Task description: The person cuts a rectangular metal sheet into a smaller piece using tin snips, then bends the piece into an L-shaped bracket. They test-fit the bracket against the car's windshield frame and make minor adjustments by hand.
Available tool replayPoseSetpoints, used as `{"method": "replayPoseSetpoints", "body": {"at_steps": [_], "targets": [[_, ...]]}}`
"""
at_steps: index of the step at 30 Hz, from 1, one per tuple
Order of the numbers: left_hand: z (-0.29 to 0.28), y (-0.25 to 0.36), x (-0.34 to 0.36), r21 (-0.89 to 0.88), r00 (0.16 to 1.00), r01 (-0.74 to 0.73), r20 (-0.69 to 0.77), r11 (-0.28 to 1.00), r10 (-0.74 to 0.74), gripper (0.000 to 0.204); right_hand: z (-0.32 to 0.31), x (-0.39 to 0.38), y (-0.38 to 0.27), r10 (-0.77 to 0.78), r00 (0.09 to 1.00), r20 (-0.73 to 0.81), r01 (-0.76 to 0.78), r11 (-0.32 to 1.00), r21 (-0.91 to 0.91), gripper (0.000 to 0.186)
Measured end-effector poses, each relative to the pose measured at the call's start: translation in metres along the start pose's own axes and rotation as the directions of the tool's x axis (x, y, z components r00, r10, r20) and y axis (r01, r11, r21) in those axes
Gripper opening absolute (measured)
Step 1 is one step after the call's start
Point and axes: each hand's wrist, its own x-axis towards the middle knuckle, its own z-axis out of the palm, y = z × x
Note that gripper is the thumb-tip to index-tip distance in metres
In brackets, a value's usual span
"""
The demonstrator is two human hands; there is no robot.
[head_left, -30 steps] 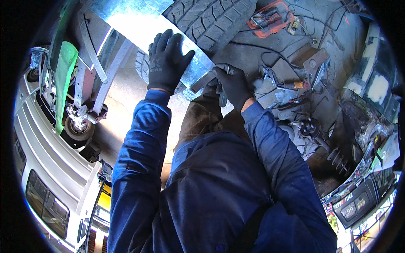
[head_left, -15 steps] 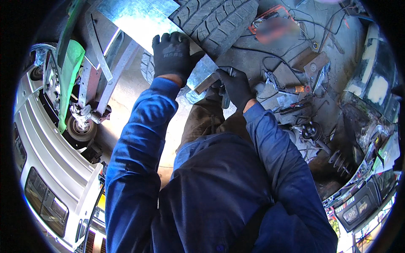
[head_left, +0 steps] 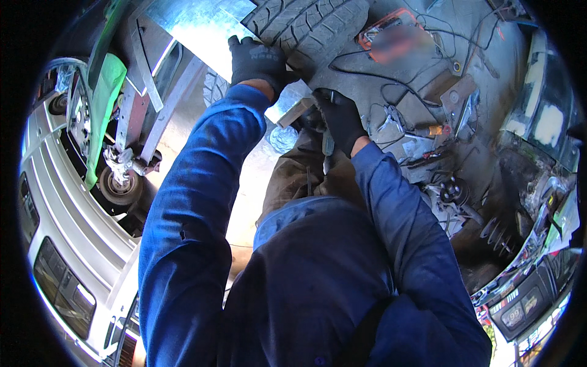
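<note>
My left hand (head_left: 258, 68), in a black glove, rests on a shiny metal sheet (head_left: 195, 27), fingers apart and slightly bent at the tips. The sheet lies over a large treaded tyre (head_left: 318, 30). My right hand (head_left: 339, 119), also gloved, is closed round a grey metal tool (head_left: 328, 147) at the sheet's lower right corner, beside a short flat bar (head_left: 292, 114); the tool's head is hidden by my fingers. A crumpled bluish piece (head_left: 281, 139) is just below that corner, by my trouser leg.
Steel rails (head_left: 150, 85) and a green panel (head_left: 105, 116) stand left, beside a pale vehicle body (head_left: 73, 232). An orange case (head_left: 373, 37) with blurred contents, cables (head_left: 379, 76), scrap plates and tools lie at right. A patched body panel (head_left: 544, 110) and a coil spring (head_left: 495, 235) are farther right.
My left hand has shifted right and slightly upward along the sheet, its fingers more bent, with the forearm following. My right hand stays at the corner with the tool.
</note>
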Motion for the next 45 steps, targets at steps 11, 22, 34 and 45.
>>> {"method": "replayPoseSetpoints", "body": {"at_steps": [11, 22, 34, 45], "targets": [[-0.006, 0.004, -0.003, 0.010, 0.998, 0.040, 0.054, 0.999, -0.040, 0.064, -0.063, -0.107, 0.007, 0.387, 0.910, 0.152, -0.386, 0.922, -0.037, 0.028], [-0.006, 0.007, 0.008, 0.024, 0.999, 0.040, 0.020, 0.999, -0.040, 0.056, -0.041, -0.162, -0.031, 0.321, 0.899, 0.298, -0.250, 0.934, -0.254, 0.043], [0.024, 0.012, 0.030, -0.010, 0.986, 0.020, -0.165, 1.000, -0.021, 0.046, 0.082, -0.098, -0.014, -0.352, 0.898, 0.263, 0.439, 0.737, -0.513, 0.054], [0.076, 0.036, 0.083, 0.599, 0.995, -0.037, -0.049, 0.800, 0.082, 0.073, 0.166, -0.077, 0.029, -0.544, 0.831, 0.119, 0.520, 0.680, -0.517, 0.039]]}}
